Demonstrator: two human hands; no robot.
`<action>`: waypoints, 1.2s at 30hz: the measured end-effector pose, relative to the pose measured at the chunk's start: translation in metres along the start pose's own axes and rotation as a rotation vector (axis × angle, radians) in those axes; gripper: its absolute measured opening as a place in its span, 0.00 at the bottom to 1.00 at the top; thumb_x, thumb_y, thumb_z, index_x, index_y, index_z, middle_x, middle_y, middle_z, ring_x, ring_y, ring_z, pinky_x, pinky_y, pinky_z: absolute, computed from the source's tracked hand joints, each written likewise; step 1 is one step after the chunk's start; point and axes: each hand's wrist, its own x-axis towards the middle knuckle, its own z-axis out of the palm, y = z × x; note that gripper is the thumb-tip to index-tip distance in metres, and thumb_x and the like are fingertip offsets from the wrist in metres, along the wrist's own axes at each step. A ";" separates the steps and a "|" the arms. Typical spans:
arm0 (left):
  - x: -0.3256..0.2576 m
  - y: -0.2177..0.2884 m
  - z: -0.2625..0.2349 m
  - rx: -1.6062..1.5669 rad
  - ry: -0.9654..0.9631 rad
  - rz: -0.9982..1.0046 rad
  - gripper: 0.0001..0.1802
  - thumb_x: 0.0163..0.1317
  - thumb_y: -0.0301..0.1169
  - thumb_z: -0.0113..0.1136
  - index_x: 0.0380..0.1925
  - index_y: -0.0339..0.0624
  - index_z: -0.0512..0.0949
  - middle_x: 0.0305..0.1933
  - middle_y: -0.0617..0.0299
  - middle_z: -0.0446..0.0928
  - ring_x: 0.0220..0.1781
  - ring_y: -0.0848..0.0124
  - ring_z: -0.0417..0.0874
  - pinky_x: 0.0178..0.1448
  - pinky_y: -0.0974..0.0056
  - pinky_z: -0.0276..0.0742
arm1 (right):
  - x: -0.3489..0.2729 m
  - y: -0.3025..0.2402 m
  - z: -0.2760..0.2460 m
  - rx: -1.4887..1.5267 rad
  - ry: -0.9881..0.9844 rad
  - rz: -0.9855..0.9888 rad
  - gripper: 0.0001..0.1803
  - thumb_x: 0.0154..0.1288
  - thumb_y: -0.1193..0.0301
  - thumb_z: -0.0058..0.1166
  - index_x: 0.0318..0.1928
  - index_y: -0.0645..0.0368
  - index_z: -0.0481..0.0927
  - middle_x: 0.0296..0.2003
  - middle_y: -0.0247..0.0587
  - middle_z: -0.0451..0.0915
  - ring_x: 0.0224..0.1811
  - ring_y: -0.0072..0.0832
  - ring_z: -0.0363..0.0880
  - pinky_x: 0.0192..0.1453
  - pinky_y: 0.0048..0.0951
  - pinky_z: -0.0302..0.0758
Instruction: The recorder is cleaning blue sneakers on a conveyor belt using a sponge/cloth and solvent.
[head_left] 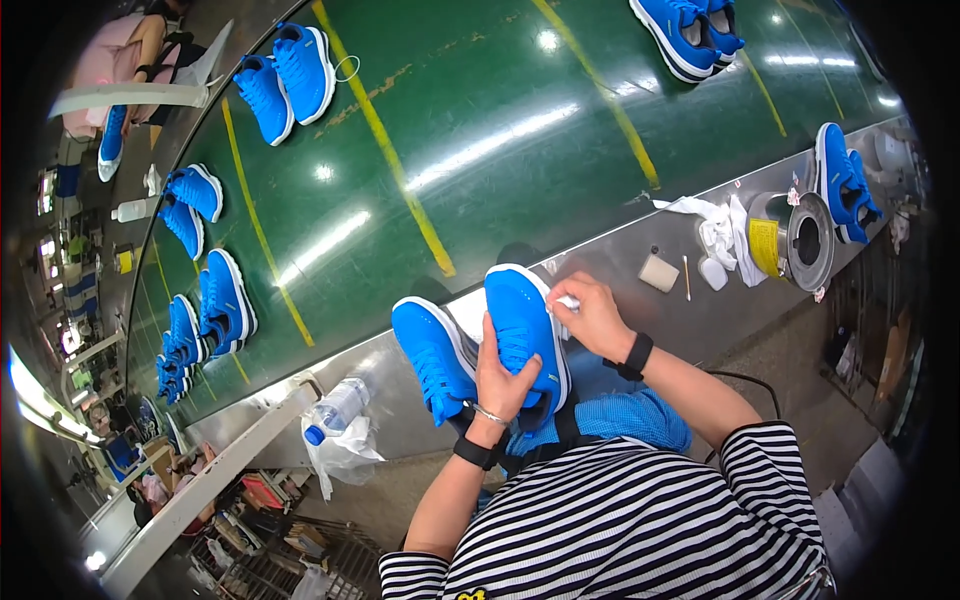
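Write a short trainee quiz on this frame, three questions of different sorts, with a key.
1. Which hand holds the small white item?
2. True or false: the left hand grips a blue shoe.
3. The clear bottle beside the plastic bag has a cap that is: (a) red, (b) blue, (c) yellow?

Key: 1. The right hand. 2. True. 3. (b).

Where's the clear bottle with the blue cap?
In the head view, the bottle is on the metal ledge, left of the person's left hand, beside a crumpled plastic bag.
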 end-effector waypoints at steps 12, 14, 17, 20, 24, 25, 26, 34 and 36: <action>-0.002 0.001 0.000 -0.003 -0.006 -0.041 0.48 0.46 0.27 0.62 0.64 0.31 0.45 0.58 0.44 0.65 0.56 0.62 0.71 0.58 0.63 0.67 | 0.013 0.006 -0.004 0.019 -0.072 0.019 0.03 0.47 0.75 0.57 0.25 0.60 0.79 0.27 0.47 0.76 0.34 0.42 0.76 0.41 0.36 0.72; -0.002 0.002 0.001 -0.018 -0.013 -0.050 0.48 0.46 0.27 0.62 0.64 0.31 0.45 0.58 0.44 0.65 0.56 0.62 0.70 0.58 0.63 0.67 | 0.021 0.001 -0.006 0.018 -0.074 0.012 0.03 0.47 0.75 0.57 0.25 0.60 0.79 0.28 0.47 0.76 0.35 0.43 0.76 0.41 0.36 0.72; -0.001 0.002 0.004 -0.031 -0.012 -0.030 0.49 0.45 0.29 0.63 0.64 0.32 0.46 0.57 0.43 0.65 0.56 0.58 0.70 0.59 0.61 0.65 | 0.014 0.001 -0.013 -0.027 -0.092 -0.016 0.03 0.47 0.75 0.56 0.25 0.60 0.79 0.28 0.48 0.77 0.35 0.43 0.76 0.41 0.36 0.72; 0.003 -0.010 0.011 0.017 0.012 -0.001 0.50 0.44 0.31 0.64 0.64 0.32 0.46 0.56 0.41 0.64 0.57 0.54 0.68 0.60 0.59 0.63 | 0.016 0.013 -0.015 -0.085 -0.131 -0.115 0.02 0.49 0.76 0.54 0.25 0.61 0.78 0.28 0.50 0.76 0.34 0.45 0.76 0.40 0.38 0.72; 0.006 0.007 0.013 -0.022 0.000 -0.026 0.50 0.44 0.33 0.64 0.64 0.30 0.46 0.57 0.39 0.63 0.58 0.52 0.66 0.62 0.58 0.61 | 0.022 0.018 -0.043 -0.159 -0.056 -0.036 0.04 0.53 0.71 0.54 0.28 0.56 0.76 0.30 0.46 0.76 0.38 0.43 0.73 0.43 0.39 0.69; 0.005 0.010 0.011 0.049 0.028 -0.038 0.50 0.44 0.33 0.64 0.64 0.30 0.46 0.57 0.38 0.63 0.59 0.51 0.65 0.62 0.58 0.60 | 0.016 0.025 -0.051 -0.371 -0.178 -0.120 0.05 0.53 0.69 0.55 0.29 0.56 0.77 0.33 0.45 0.76 0.42 0.43 0.72 0.47 0.40 0.67; 0.004 0.007 0.010 0.059 0.062 0.000 0.51 0.44 0.35 0.65 0.64 0.30 0.46 0.56 0.37 0.63 0.59 0.50 0.65 0.62 0.57 0.60 | 0.014 0.028 -0.060 -0.590 -0.295 -0.206 0.06 0.53 0.67 0.55 0.30 0.55 0.77 0.35 0.44 0.76 0.46 0.42 0.70 0.51 0.41 0.65; 0.001 -0.007 0.015 0.112 0.037 0.001 0.52 0.41 0.31 0.67 0.63 0.28 0.46 0.56 0.44 0.65 0.57 0.58 0.68 0.60 0.60 0.64 | 0.112 -0.017 -0.242 -0.573 0.360 -0.392 0.15 0.42 0.69 0.62 0.36 0.51 0.77 0.42 0.46 0.69 0.49 0.43 0.65 0.54 0.40 0.63; -0.010 -0.011 0.017 0.087 0.050 -0.190 0.48 0.45 0.33 0.67 0.62 0.28 0.50 0.60 0.41 0.60 0.60 0.57 0.64 0.63 0.61 0.60 | 0.156 -0.006 -0.303 -0.817 0.538 -0.265 0.18 0.41 0.68 0.64 0.37 0.50 0.77 0.48 0.51 0.65 0.52 0.46 0.63 0.57 0.42 0.61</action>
